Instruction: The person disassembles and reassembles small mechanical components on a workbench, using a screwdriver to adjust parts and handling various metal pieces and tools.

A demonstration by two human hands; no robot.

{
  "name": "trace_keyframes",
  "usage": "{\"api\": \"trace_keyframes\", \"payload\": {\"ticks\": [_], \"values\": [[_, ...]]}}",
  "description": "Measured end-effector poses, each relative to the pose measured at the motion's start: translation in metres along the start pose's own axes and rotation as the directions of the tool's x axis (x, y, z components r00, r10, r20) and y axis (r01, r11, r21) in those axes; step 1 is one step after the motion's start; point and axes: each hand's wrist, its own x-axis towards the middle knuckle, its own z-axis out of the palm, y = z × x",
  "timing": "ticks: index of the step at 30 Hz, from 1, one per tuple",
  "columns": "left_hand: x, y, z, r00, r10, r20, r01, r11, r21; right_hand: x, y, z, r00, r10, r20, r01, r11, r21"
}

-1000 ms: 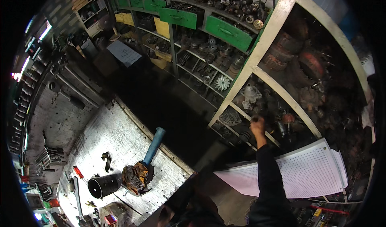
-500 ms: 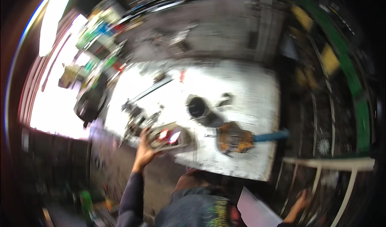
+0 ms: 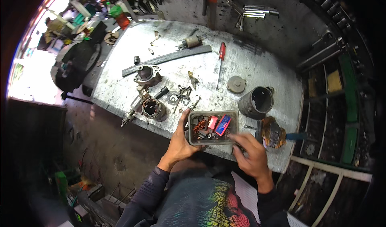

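My left hand grips a translucent plastic box by its left end. Inside lie a red packet, a blue-and-red packet, copper-coloured wire and small dark parts. At the box's lower right corner is my right hand, slightly blurred, its fingers bent and apart with nothing visible between them. Right of the box stand a dark metal cylinder and a grimy orange-brown lump beside a blue handle. Motor housings and a red screwdriver rest on the bench.
The metal-topped bench spans the middle. A dark machine stands at left. Wrenches and sockets hang on the back wall. Shelving with green drawer fronts is at right; a white perforated sheet is below my right arm.
The view has swung left from the shelves to the bench. My right hand has moved from the shelving to the box, which my left hand has drawn rightward along the bench front.
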Motion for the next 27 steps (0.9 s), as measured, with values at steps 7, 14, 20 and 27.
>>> {"api": "trace_keyframes", "payload": {"ticks": [7,14,20,27], "values": [[0.01,0.002,-0.048,0.973,0.055,0.223,-0.022,0.989,-0.149,0.088,-0.015,0.048,0.946,-0.005,0.323,0.202,0.788,-0.581],[0.011,0.013,-0.085,0.997,-0.077,-0.005,0.074,0.981,-0.179,-0.005,0.001,-0.049,0.889,0.438,-0.135,-0.447,0.893,-0.047],[0.01,0.042,-0.045,0.962,-0.169,-0.216,0.112,0.961,-0.251,-0.088,0.045,-0.015,0.699,0.685,-0.203,-0.457,0.647,0.611],[0.01,0.074,0.003,0.994,-0.001,-0.11,-0.018,0.985,-0.171,-0.094,0.048,-0.024,0.83,0.486,-0.273,-0.431,0.87,0.238]]}}
